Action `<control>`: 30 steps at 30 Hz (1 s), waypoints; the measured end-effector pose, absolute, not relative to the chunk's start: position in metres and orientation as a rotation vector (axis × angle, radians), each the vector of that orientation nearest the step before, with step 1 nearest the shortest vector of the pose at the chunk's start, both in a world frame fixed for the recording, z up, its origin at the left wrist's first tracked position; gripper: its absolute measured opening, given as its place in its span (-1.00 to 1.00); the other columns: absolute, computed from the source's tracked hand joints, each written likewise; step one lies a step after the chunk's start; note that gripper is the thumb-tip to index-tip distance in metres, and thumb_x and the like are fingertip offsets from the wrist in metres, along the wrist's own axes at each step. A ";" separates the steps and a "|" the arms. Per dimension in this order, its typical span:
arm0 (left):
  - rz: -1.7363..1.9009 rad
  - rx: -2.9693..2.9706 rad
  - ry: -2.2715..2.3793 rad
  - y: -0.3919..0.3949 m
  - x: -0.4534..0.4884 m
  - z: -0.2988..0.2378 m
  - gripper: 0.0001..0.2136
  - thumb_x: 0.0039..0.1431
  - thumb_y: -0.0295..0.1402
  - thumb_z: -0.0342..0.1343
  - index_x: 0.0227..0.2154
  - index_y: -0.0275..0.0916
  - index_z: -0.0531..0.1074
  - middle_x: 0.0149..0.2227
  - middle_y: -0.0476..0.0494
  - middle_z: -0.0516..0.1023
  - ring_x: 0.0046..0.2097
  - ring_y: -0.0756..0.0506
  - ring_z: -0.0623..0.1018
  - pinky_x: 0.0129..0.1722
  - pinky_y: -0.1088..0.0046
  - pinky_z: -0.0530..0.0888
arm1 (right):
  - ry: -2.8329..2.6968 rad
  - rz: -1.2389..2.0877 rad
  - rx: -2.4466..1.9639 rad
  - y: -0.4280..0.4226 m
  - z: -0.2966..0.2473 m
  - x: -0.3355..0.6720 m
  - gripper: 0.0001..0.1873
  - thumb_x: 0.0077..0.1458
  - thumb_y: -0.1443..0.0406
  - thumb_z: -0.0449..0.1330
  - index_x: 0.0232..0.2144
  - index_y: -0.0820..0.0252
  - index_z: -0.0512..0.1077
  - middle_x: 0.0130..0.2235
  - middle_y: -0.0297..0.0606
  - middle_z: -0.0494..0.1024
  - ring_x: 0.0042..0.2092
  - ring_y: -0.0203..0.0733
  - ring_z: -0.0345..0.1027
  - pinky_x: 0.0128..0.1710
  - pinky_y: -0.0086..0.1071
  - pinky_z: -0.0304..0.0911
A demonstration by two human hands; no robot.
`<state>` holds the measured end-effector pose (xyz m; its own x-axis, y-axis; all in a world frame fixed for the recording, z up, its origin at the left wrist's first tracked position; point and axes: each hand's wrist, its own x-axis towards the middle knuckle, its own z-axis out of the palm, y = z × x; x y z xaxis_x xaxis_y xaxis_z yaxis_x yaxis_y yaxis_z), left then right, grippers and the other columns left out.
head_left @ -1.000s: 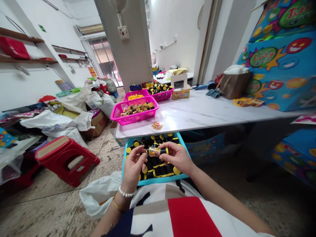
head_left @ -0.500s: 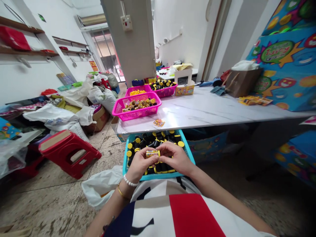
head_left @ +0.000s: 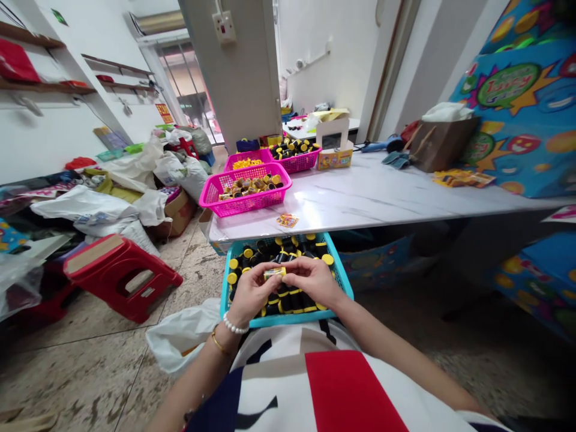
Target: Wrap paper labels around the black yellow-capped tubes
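Head view: the left hand (head_left: 249, 294) and right hand (head_left: 315, 281) each hold a closed fingertip grip on 1 small labelled container (head_left: 274, 273), just above the teal basket (head_left: 288, 318) on the lap, below the worktop (head_left: 382, 198) edge. Judged risk: the light pinch could slip, dropping it among the yellow-capped containers (head_left: 288, 298) beneath, where it mixes in.

Hands: left hand (head_left: 252, 292) and right hand (head_left: 315, 281) pinch a small tube (head_left: 274, 273), seemingly labelled.
Below: teal basket (head_left: 344, 282) of black tubes (head_left: 288, 297).
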<state>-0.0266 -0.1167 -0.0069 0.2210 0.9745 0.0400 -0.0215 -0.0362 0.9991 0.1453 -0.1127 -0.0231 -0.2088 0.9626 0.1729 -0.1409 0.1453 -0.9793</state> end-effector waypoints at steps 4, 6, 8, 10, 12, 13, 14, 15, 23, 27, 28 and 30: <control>0.992 1.248 0.938 -0.111 -0.029 -0.010 -0.68 0.05 -0.10 0.23 -0.30 -0.26 0.42 -0.53 -0.03 0.51 -0.57 0.02 0.46 -0.59 0.54 0.38 | -1.360 1.408 -0.804 -0.112 -0.026 0.150 -0.60 -0.03 0.21 0.33 -0.09 0.11 0.52 -0.21 -0.27 0.53 -0.35 -0.29 0.46 -0.32 -0.37 0.46; 0.952 1.164 0.887 -0.111 -0.029 -0.014 -0.66 0.07 -0.05 0.19 -0.35 -0.26 0.39 -0.54 -0.04 0.50 -0.62 0.05 0.43 -0.64 0.57 0.34 | -1.410 1.460 -0.747 -0.112 -0.027 0.155 -0.65 -0.02 0.23 0.33 -0.11 0.08 0.54 -0.09 -0.26 0.47 -0.35 -0.33 0.47 -0.31 -0.37 0.48; 0.894 1.070 0.813 -0.114 -0.029 -0.019 -0.64 0.08 -0.02 0.16 -0.34 -0.27 0.39 -0.54 -0.06 0.50 -0.63 0.05 0.42 -0.66 0.58 0.32 | -1.413 1.487 -0.731 -0.111 -0.031 0.159 -0.74 -0.02 0.24 0.34 -0.21 0.11 0.58 -0.04 -0.26 0.44 -0.41 -0.36 0.48 -0.36 -0.39 0.48; 0.862 0.985 0.738 -0.117 -0.027 -0.023 -0.62 0.07 -0.01 0.17 -0.30 -0.28 0.41 -0.53 -0.09 0.52 -0.65 0.05 0.42 -0.68 0.58 0.32 | -1.356 1.498 -0.744 -0.111 -0.035 0.159 -0.79 -0.02 0.23 0.34 -0.27 0.13 0.58 -0.06 -0.26 0.45 -0.46 -0.38 0.47 -0.44 -0.42 0.48; 0.852 0.926 0.706 -0.119 -0.026 -0.027 -0.61 0.05 -0.02 0.20 -0.31 -0.30 0.41 -0.54 -0.10 0.52 -0.67 0.06 0.41 -0.70 0.59 0.32 | -1.313 1.501 -0.756 -0.110 -0.038 0.158 -0.81 -0.03 0.24 0.35 -0.30 0.14 0.57 -0.06 -0.25 0.46 -0.46 -0.37 0.47 -0.47 -0.43 0.47; 0.850 0.901 0.710 -0.119 -0.025 -0.028 -0.61 0.04 -0.03 0.21 -0.34 -0.31 0.41 -0.56 -0.09 0.52 -0.68 0.06 0.40 -0.72 0.60 0.31 | -1.303 1.500 -0.759 -0.110 -0.039 0.157 -0.82 -0.04 0.24 0.36 -0.31 0.14 0.57 -0.06 -0.25 0.46 -0.45 -0.36 0.47 -0.47 -0.42 0.48; 0.847 0.879 0.722 -0.119 -0.024 -0.030 -0.62 0.03 -0.03 0.22 -0.38 -0.31 0.40 -0.58 -0.08 0.51 -0.70 0.07 0.39 -0.74 0.61 0.29 | -1.298 1.495 -0.761 -0.110 -0.040 0.156 -0.83 -0.05 0.25 0.37 -0.34 0.14 0.56 -0.08 -0.25 0.46 -0.44 -0.35 0.47 -0.46 -0.41 0.48; 0.846 0.859 0.739 -0.119 -0.023 -0.031 -0.61 0.02 -0.02 0.22 -0.41 -0.31 0.39 -0.60 -0.06 0.49 -0.71 0.07 0.37 -0.76 0.62 0.28 | -1.291 1.483 -0.763 -0.110 -0.040 0.155 -0.85 -0.06 0.26 0.38 -0.37 0.15 0.56 -0.11 -0.26 0.47 -0.43 -0.33 0.47 -0.46 -0.40 0.49; 0.945 0.770 0.753 -0.098 -0.014 -0.035 -0.57 0.05 0.03 0.17 -0.43 -0.32 0.35 -0.65 -0.04 0.46 -0.74 0.10 0.34 -0.79 0.67 0.24 | -1.530 1.353 -0.810 -0.093 -0.029 0.153 -0.85 -0.01 0.28 0.35 -0.31 0.10 0.52 -0.12 -0.27 0.46 -0.34 -0.30 0.46 -0.34 -0.37 0.48; 1.054 0.685 0.627 -0.076 -0.017 -0.021 -0.60 0.09 -0.02 0.16 -0.27 -0.31 0.35 -0.57 -0.09 0.53 -0.67 0.06 0.42 -0.72 0.63 0.34 | -1.649 1.108 -0.794 -0.043 0.002 0.147 -0.85 -0.06 0.25 0.37 -0.38 0.13 0.54 -0.17 -0.26 0.49 -0.40 -0.27 0.47 -0.42 -0.32 0.48; 1.079 0.674 0.609 -0.072 -0.020 -0.017 -0.60 0.10 -0.04 0.17 -0.22 -0.31 0.35 -0.55 -0.10 0.55 -0.65 0.05 0.44 -0.69 0.62 0.36 | -1.654 0.990 -0.798 -0.025 0.014 0.143 -0.85 -0.07 0.24 0.37 -0.39 0.13 0.54 -0.17 -0.26 0.50 -0.38 -0.24 0.48 -0.41 -0.30 0.49; 1.105 0.668 0.612 -0.066 -0.026 -0.012 -0.60 0.11 -0.10 0.18 -0.14 -0.31 0.34 -0.51 -0.13 0.56 -0.61 0.04 0.47 -0.67 0.62 0.38 | -1.615 0.774 -0.834 0.017 0.041 0.133 -0.82 -0.06 0.22 0.35 -0.35 0.12 0.53 -0.22 -0.27 0.53 -0.36 -0.21 0.48 -0.39 -0.28 0.48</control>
<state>-0.0259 -0.0664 -0.0125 0.3291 0.9374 -0.1138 -0.5938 0.2992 0.7470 0.1333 0.0167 0.0407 -0.1454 0.8410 0.5211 0.1206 0.5378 -0.8344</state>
